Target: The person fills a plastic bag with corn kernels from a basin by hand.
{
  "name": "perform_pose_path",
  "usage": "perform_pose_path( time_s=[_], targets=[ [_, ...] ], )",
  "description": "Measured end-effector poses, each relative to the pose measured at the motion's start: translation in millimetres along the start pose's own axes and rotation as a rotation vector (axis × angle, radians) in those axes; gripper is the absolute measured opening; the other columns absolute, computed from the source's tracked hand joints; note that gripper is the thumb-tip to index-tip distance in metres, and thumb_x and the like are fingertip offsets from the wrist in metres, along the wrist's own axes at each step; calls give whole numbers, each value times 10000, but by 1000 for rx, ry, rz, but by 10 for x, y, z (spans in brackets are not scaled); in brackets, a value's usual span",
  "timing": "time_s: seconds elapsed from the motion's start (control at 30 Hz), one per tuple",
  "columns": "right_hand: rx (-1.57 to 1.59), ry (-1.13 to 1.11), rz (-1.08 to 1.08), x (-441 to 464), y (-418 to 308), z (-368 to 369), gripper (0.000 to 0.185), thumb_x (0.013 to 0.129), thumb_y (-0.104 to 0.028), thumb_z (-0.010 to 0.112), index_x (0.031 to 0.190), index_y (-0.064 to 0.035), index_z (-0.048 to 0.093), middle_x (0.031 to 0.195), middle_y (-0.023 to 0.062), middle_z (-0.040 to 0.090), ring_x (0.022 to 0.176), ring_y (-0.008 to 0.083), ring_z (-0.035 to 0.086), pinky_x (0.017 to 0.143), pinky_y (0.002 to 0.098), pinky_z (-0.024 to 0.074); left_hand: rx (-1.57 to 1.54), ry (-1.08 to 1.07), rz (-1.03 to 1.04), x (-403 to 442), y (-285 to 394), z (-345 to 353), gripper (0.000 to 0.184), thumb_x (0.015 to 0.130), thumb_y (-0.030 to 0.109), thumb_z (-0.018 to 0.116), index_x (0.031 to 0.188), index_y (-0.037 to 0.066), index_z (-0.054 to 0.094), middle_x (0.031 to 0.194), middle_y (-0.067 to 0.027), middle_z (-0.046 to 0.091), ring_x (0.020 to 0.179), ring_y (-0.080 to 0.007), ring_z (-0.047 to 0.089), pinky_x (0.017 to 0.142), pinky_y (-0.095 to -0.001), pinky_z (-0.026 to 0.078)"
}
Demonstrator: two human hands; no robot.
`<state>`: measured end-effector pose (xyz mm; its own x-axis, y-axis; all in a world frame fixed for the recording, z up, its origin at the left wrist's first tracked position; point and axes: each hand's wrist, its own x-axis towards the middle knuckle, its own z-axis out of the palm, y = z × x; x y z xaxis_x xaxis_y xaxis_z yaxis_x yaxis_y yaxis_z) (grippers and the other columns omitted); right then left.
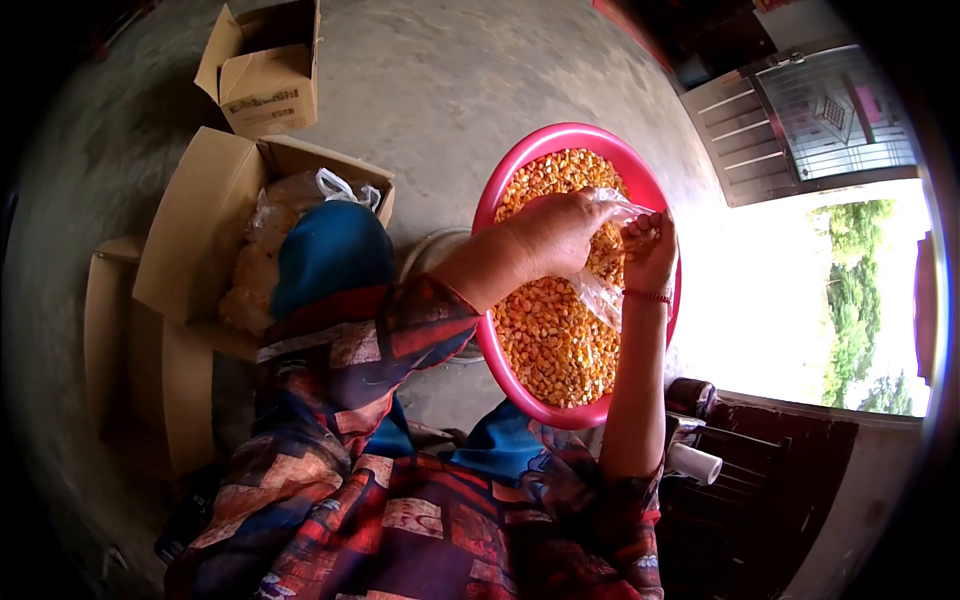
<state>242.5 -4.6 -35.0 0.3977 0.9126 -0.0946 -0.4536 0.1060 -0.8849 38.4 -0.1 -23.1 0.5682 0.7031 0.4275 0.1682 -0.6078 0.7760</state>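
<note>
A pink basin full of loose yellow-orange corn kernels is in front of me. Over the kernels, my left hand reaches in from the left, its fingers closed on a clear plastic bag. My right hand, with a thin red bracelet at the wrist, comes up along the basin's right side. Its fingers are bent and pinch the same bag near its top. The bag hangs between both hands, partly hidden behind them; I cannot tell how much is in it.
An open cardboard box at my left holds filled clear plastic bags. Another open box stands farther off, and a third sits at far left. My blue-clad knee is beside the boxes. A bright doorway is at right.
</note>
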Motion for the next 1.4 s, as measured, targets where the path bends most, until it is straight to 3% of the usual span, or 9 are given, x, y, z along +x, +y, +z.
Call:
perform_pose_path(
  time_s=[0.1, 0.27, 0.47, 0.57, 0.67, 0.73, 1.13, 1.2, 1.4],
  targets=[
    [-7, -47, -49, 9, 15, -46, 224, 924, -190, 479, 745, -65, 531, 660, 62, 561, 598, 170, 525, 612, 286, 440, -28, 38, 73, 19, -44, 34, 550, 741, -40, 479, 1270, 109, 448, 1148, -218, 543, 979, -354, 577, 873, -416, 471],
    [-546, -228, -361, -460, -99, 129, 207, 890, -136, 506, 769, -9, 615, 786, 86, 635, 738, 151, 585, 756, 292, 437, -14, 31, -3, -15, 31, -17, 547, 745, -47, 465, 1269, 109, 448, 1138, -220, 549, 972, -356, 581, 862, -408, 478],
    [-960, -755, -125, -1254, -183, 280, 78, 782, -53, 600, 822, 1, 641, 827, 110, 639, 791, 199, 603, 745, 319, 464, 6, 40, 13, -1, -10, 3, 510, 746, -47, 453, 1244, 62, 463, 1073, -238, 575, 960, -353, 584, 842, -404, 481],
    [-1204, -1034, -498, -1311, -3, 286, 217, 706, -105, 668, 909, -39, 636, 944, 119, 612, 894, 280, 575, 812, 380, 444, -20, 81, 60, -38, -64, 47, 507, 732, -63, 448, 1226, 44, 484, 1105, -240, 563, 992, -357, 569, 867, -396, 467],
    [-1324, -983, -691, -1354, 132, 206, 244, 723, -157, 648, 950, -71, 615, 986, 108, 575, 930, 289, 540, 845, 393, 408, -60, 38, 108, -9, -7, -6, 535, 713, -81, 434, 1240, 11, 470, 1187, -245, 519, 1113, -356, 507, 951, -383, 412],
    [-1321, -975, -597, -1375, 98, 195, 184, 743, -169, 627, 904, -82, 608, 887, 97, 560, 859, 282, 532, 791, 394, 405, -88, -54, 36, 16, 102, -90, 554, 709, -87, 428, 1256, -2, 453, 1226, -249, 491, 1180, -352, 457, 988, -379, 380],
    [-1316, -821, -733, -1385, 183, 116, 174, 779, -180, 618, 726, -64, 500, 703, 103, 476, 661, 285, 529, 593, 390, 428, 106, -121, -56, 35, 38, -56, 481, 777, -21, 492, 1257, 14, 467, 1219, -245, 500, 1167, -362, 464, 988, -384, 379],
    [-1396, -808, -571, -1433, 126, 145, 192, 797, -199, 594, 720, -57, 490, 668, 107, 488, 620, 299, 553, 545, 412, 439, 117, -127, -47, 27, 58, -71, 480, 778, -21, 491, 1256, 10, 467, 1225, -243, 496, 1171, -362, 461, 990, -382, 377],
    [-1285, -817, -541, -1406, 146, 130, 238, 830, -201, 589, 694, -30, 495, 633, 137, 485, 598, 321, 541, 542, 413, 416, 112, -127, -11, 19, 26, -54, 473, 756, -29, 460, 1228, -8, 483, 1194, -257, 507, 1111, -360, 505, 948, -387, 418]
  ],
)
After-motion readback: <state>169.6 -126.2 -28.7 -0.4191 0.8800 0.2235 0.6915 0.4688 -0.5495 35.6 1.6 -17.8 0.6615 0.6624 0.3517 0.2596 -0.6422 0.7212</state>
